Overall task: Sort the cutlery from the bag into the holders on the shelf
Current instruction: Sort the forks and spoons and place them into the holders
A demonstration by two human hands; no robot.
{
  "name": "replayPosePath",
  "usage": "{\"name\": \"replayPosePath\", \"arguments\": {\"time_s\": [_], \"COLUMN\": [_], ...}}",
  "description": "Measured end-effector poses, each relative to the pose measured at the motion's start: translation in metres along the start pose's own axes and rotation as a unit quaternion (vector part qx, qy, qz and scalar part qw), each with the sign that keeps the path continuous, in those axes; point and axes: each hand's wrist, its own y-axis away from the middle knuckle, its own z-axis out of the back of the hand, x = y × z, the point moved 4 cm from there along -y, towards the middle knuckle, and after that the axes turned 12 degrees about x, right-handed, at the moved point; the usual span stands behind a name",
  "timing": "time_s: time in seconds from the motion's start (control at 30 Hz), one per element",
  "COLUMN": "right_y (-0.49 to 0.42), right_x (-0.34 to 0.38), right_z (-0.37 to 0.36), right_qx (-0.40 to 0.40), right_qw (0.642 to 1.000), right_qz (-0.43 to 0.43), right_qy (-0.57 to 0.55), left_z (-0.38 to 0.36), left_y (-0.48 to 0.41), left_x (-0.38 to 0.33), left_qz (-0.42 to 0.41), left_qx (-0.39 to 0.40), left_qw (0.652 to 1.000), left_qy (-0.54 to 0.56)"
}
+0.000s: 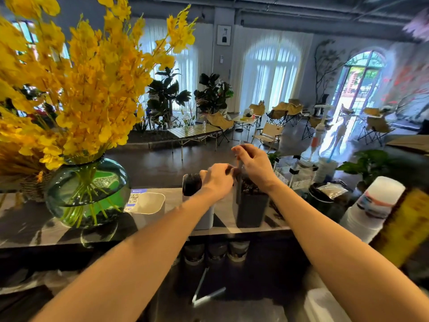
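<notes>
Three holders stand on the grey shelf (27, 228). A clear one (148, 205) looks empty, a white one (204, 217) is filled with dark cutlery (191, 183), and another clear one (251, 209) also holds dark cutlery. My right hand (255, 168) pinches the top of a thin wrapped piece of cutlery (238, 182) that stands upright over the right holder. My left hand (218, 180) hovers over the white holder with its fingertips pinching that same piece lower down. The bag is not plainly visible.
A green glass vase (87, 191) with yellow flowers stands at the shelf's left. To the right are a pump bottle (321, 133), a stack of white cups (369, 208) and small boxes. Dark cup lids sit under the shelf. Beyond the counter lies a room with chairs.
</notes>
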Motion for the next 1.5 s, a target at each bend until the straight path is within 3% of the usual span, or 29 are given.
{"name": "replayPosePath", "arguments": {"time_s": [0.1, 0.23, 0.3, 0.37, 0.47, 0.6, 0.7, 0.87, 1.1, 1.5], "right_y": [0.007, 0.015, 0.013, 0.011, 0.017, 0.030, 0.045, 0.104, 0.268, 0.484], "right_x": [-0.002, -0.004, -0.011, -0.030, -0.057, -0.070, -0.066, -0.053, -0.130, -0.261], "right_z": [0.039, 0.072, 0.070, 0.058, 0.030, 0.022, 0.029, 0.036, -0.025, -0.097], "right_qx": [-0.063, -0.151, -0.151, -0.079, 0.039, 0.071, 0.044, -0.069, -0.049, 0.025], "right_qw": [0.998, 0.988, 0.987, 0.992, 0.977, 0.981, 0.988, 0.994, 0.983, 0.917], "right_qz": [0.003, 0.020, 0.015, -0.024, -0.069, -0.102, -0.086, -0.043, -0.176, -0.397], "right_qy": [-0.006, 0.030, 0.051, 0.095, 0.197, 0.146, 0.118, 0.076, -0.002, -0.017], "left_z": [-0.014, -0.040, -0.049, -0.060, -0.066, -0.064, -0.060, -0.064, -0.161, -0.305], "left_y": [-0.009, -0.010, -0.006, -0.006, -0.003, 0.003, 0.011, 0.040, 0.131, 0.283], "left_x": [-0.008, -0.004, 0.001, 0.004, 0.005, 0.004, 0.009, 0.015, 0.076, 0.168], "left_qz": [-0.033, -0.056, -0.048, -0.039, -0.026, -0.017, -0.012, -0.052, -0.024, 0.110], "left_qx": [0.030, 0.131, 0.157, 0.173, 0.173, 0.173, 0.154, 0.080, 0.142, 0.288], "left_qw": [0.998, 0.986, 0.981, 0.978, 0.975, 0.977, 0.982, 0.994, 0.990, 0.948], "left_qy": [-0.044, -0.090, -0.100, -0.114, -0.140, -0.120, -0.112, -0.059, -0.009, 0.078]}}
